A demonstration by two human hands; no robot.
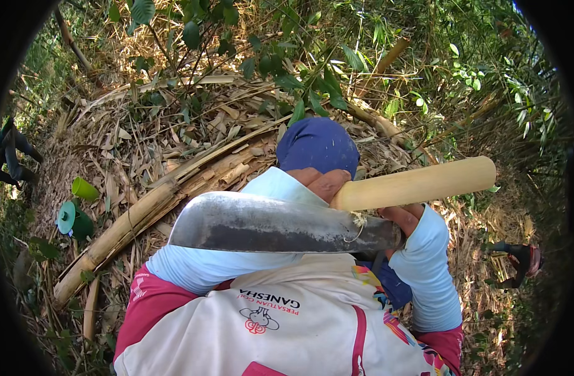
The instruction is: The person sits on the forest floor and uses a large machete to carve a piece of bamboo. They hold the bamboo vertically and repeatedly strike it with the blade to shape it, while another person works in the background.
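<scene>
My left hand (325, 182) is closed around one end of a pale, peeled round piece of wood or bamboo (425, 180), which points out to the right. A machete (249, 222) lies across in front of my chest, its broad dark blade toward the left. My right hand (405, 217) is closed at the blade's right end; the handle is mostly hidden. A thin curled shaving (358, 222) hangs between the wood and the blade. Light blue sleeves cover both forearms. My dark blue knee (318, 145) is just beyond my left hand.
A long split bamboo pole (140, 216) slants over dry leaf litter on the left. Beyond it are a light green cup (84, 188) and a dark green lidded container (74, 220). Another person's legs (14, 152) show far left. A dark shoe-like object (522, 262) is at right.
</scene>
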